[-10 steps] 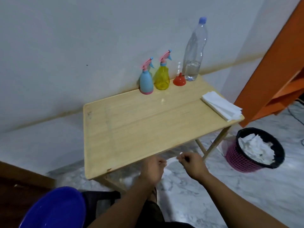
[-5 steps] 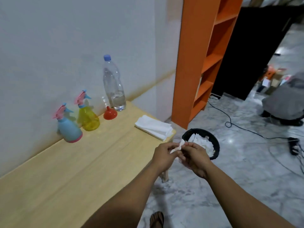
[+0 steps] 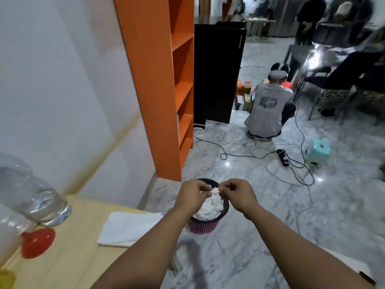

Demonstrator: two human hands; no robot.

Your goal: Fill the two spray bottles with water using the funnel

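Note:
My left hand (image 3: 192, 195) and my right hand (image 3: 239, 193) pinch a small white scrap of paper (image 3: 214, 190) between them, held over the waste basket (image 3: 208, 225). The red funnel (image 3: 37, 241) lies mouth down on the wooden table (image 3: 73, 263) at the lower left. Beside the funnel stands the clear water bottle (image 3: 35, 199), partly cut off by the frame. A sliver of the yellow spray bottle (image 3: 6, 278) shows at the bottom left corner. The blue spray bottle is out of view.
A stack of white napkins (image 3: 127, 228) lies at the table's right end. The pink basket with a black rim holds crumpled paper. An orange shelf (image 3: 164, 80) stands by the wall. A person (image 3: 268, 109) crouches on the marble floor among cables (image 3: 295, 163) and a teal stool (image 3: 318, 151).
The view has swung right, away from the table and towards the basket and the room. Both hands moved with the scrap from the table's front edge to above the basket.

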